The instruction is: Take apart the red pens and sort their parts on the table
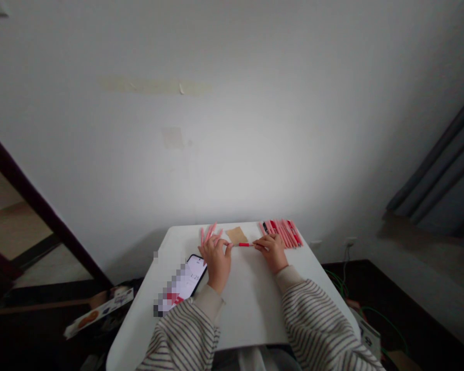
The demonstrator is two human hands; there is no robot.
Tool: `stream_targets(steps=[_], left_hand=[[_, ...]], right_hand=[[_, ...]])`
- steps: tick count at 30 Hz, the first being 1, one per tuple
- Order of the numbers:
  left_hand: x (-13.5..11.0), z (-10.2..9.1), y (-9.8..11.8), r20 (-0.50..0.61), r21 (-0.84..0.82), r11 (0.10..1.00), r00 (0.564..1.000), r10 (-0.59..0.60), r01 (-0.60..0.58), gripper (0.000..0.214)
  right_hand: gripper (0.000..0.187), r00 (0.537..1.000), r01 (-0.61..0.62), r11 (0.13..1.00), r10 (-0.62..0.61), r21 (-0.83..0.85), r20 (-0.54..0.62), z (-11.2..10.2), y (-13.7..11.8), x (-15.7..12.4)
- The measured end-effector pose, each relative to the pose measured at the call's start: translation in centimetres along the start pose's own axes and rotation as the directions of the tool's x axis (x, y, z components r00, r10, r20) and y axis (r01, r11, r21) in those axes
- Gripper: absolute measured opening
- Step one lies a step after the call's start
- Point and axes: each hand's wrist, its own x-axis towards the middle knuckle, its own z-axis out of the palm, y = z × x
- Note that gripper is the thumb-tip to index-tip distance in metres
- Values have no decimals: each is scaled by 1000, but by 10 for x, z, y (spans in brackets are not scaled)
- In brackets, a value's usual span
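Left hand (216,257) and right hand (271,251) each pinch one end of a red pen (246,245) above the white table (251,304), between loose pink pens (209,233) and a pen row (283,233).

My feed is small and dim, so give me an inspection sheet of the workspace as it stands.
Surface: white table, against a white wall.
Job's things: a red pen held level between both hands; a row of red pens at the far right; a few pink pen parts at the far left.
Clutter: a brown paper piece beyond the hands; a phone at the left, screen lit.
Hands: left hand and right hand, fingers pinching the pen's ends.
Cables: a green cable on the floor at the right.
Surroundings: a grey curtain at the right; a printed box on the floor at the left.
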Motion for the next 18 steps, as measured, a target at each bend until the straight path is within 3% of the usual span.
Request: stream_targets(steps=[18], left_hand=[[1,3,-1,-35,-32,999,999,17,-18,21]], right_hand=[[18,1000,24,999,-25,40,6,0,-3,0]])
